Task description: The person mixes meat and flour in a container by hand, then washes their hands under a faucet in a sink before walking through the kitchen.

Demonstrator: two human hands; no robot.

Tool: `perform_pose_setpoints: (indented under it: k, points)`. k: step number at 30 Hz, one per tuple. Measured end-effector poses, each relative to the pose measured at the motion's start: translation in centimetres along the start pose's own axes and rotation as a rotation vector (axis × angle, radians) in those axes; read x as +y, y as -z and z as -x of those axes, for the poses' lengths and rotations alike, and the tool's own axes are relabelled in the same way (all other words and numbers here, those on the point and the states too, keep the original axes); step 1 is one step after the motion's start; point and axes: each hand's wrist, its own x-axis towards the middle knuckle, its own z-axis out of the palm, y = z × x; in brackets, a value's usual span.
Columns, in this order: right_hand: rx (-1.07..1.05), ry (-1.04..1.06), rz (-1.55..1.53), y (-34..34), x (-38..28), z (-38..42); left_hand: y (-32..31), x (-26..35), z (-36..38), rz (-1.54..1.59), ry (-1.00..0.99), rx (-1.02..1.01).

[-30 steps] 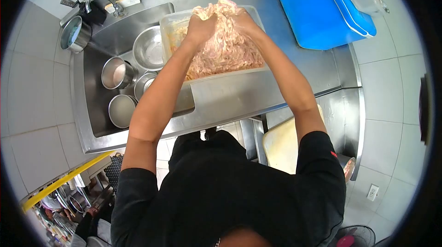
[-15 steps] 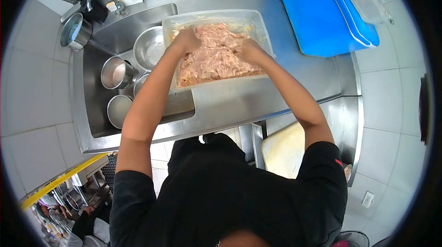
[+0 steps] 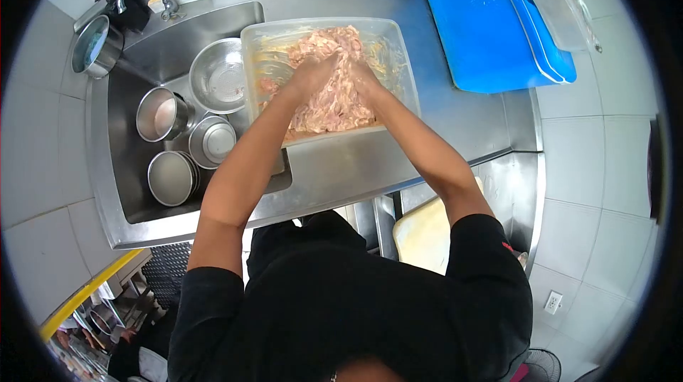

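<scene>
A translucent plastic tub (image 3: 409,90) stands on the steel counter, partly over the sink edge. Pale pink raw meat (image 3: 331,108) in strips and pieces is heaped along its middle, with yellowish smears on the tub's floor at both sides. My left hand (image 3: 311,77) presses into the heap from the left, and my right hand (image 3: 363,80) from the right. Both are close together near the heap's centre. Their fingers are blurred and partly buried in meat, so their shape cannot be made out.
Left of the tub, the sink (image 3: 124,168) holds a steel colander (image 3: 218,76) and several metal pots and bowls. A faucet (image 3: 169,6) rises behind it. A blue container (image 3: 484,26) stands at the back right. Below the counter is a pale board (image 3: 423,236).
Both hands have moved inward toward each other, gathering the spread meat into a narrower, taller heap. More of the tub's floor shows at the sides. The view has shifted slightly.
</scene>
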Motion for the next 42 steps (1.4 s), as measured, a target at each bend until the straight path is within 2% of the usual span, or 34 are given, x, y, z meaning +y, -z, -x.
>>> perform_pose_setpoints:
  k: [1,2,4,7,8,10,12,13,14,16,18,21,22,26,28,30,31,32,33,37,39,40,42]
  points:
    - [-0.135,-0.102,-0.365,0.1,-1.0,0.6,0.0,0.3,-0.1,-0.012,-0.005,0.002]
    - [-0.133,-0.095,-0.376,0.4,-1.8,1.4,0.0,0.7,-0.3,-0.067,-0.022,-0.012]
    - [-0.367,-0.021,-0.867,1.0,-2.3,2.8,0.0,1.4,0.0,-0.128,-0.038,-0.026]
    - [-0.445,-0.002,-0.774,1.9,-0.6,0.7,1.0,3.1,1.8,-0.207,-0.023,-0.078]
    - [-0.443,0.003,-0.785,2.2,-0.6,-0.1,1.3,3.6,3.1,-0.12,-0.045,-0.052]
    - [-0.285,0.028,-0.525,2.7,-2.4,0.7,1.2,3.6,3.7,-0.038,-0.064,-0.029]
    - [-0.36,0.022,-0.584,3.8,-4.7,3.2,1.3,3.0,2.5,0.077,-0.167,0.041]
    - [-0.312,0.113,-0.569,3.8,-5.4,4.0,1.2,3.7,4.0,0.061,-0.231,0.124]
    - [-0.262,0.206,-0.552,3.8,-5.7,4.4,1.4,4.0,4.6,0.059,-0.23,0.127]
    - [-0.269,0.204,-0.469,4.2,-5.9,3.8,1.7,5.0,6.1,0.172,-0.359,0.077]
    - [-0.216,0.317,-0.481,4.3,-5.9,3.7,1.8,5.3,6.3,0.134,-0.324,0.113]
    - [-0.275,0.27,-0.421,5.0,-7.6,5.5,2.2,5.1,4.7,0.046,-0.413,0.212]
    - [-0.275,0.27,-0.422,5.0,-8.0,6.1,2.7,6.0,5.7,0.004,-0.411,0.18]
    - [-0.299,0.171,-0.754,3.0,-8.5,6.0,4.0,7.6,7.7,-0.011,-0.37,0.095]
    - [-0.29,0.128,-0.875,1.4,-7.4,4.5,4.4,7.5,7.6,-0.08,-0.352,0.142]
    - [-0.143,0.056,-0.332,-0.3,-5.3,2.6,5.0,7.0,7.3,-0.148,-0.334,0.191]
    - [-0.142,0.055,-0.334,-0.5,-3.6,1.5,5.3,6.3,6.7,-0.386,-0.378,0.105]
    - [-0.145,0.214,0.146,-0.5,-1.6,0.3,5.6,5.7,6.0,-0.623,-0.42,0.017]
    - [-0.141,0.371,0.629,-0.1,-0.5,-0.6,5.8,5.0,5.5,-0.721,-0.342,-0.1]
    - [-0.208,0.243,0.619,4.2,0.9,-1.0,6.0,-2.2,-0.4,-0.634,-0.384,-0.068]
    - [0.03,0.265,0.783,5.7,-1.9,2.0,5.8,-4.2,-1.8,-0.549,-0.178,0.193]
    - [0.025,0.269,0.797,5.8,-1.8,1.2,5.3,-5.5,-3.2,-0.534,-0.176,0.197]
    - [0.054,0.189,0.491,5.5,-1.2,-1.5,4.2,-6.8,-5.9,-0.547,-0.215,0.314]
